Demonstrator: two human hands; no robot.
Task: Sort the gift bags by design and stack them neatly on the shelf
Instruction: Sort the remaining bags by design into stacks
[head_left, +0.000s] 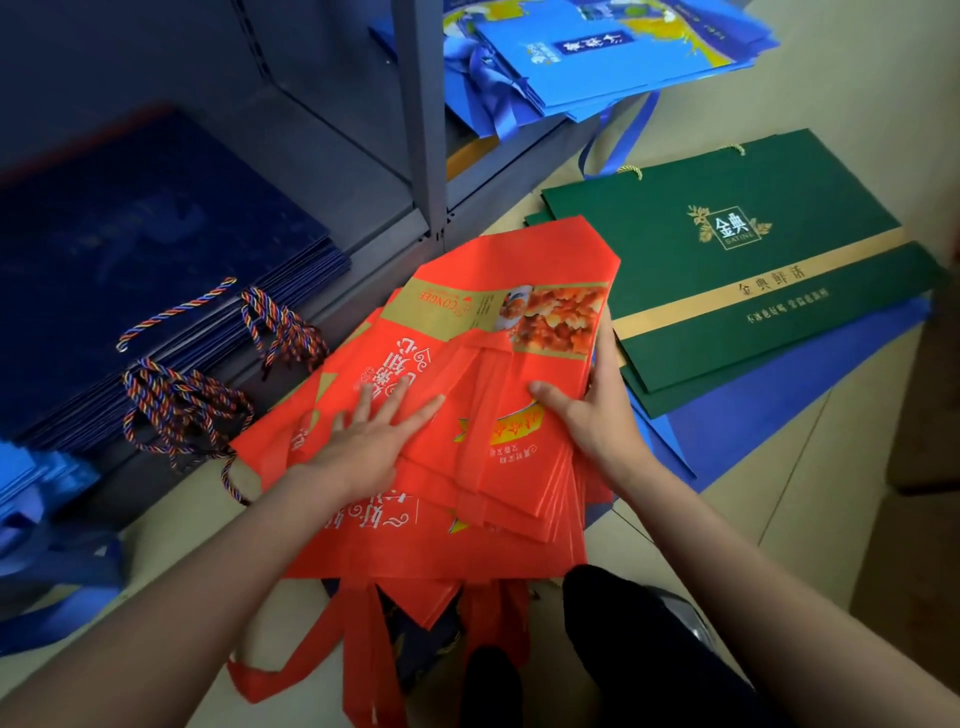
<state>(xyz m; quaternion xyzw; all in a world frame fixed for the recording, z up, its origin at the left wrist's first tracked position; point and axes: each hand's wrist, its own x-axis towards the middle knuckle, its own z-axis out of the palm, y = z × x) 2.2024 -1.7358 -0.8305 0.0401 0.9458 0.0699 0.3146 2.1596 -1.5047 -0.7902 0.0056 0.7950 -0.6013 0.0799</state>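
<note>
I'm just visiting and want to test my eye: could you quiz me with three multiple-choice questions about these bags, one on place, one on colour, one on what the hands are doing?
1. Where does the flat dark green paper bag with gold band lie?
A. on the floor
B. on the shelf
C. on the red stack

2. What colour are the non-woven fabric bags under both hands?
A. yellow
B. red
C. white

3. How is the left hand placed?
A. clenched in the air
B. pinching a cord
C. pressing flat, fingers spread

Answers: 1 A, it rests on tiles right of the grey metal shelf. 2 B, bright red cloth. 3 C, while the right hand grips the stack's edge.

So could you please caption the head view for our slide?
Left hand flattens red gift bags while right hand grips their edge.
</note>
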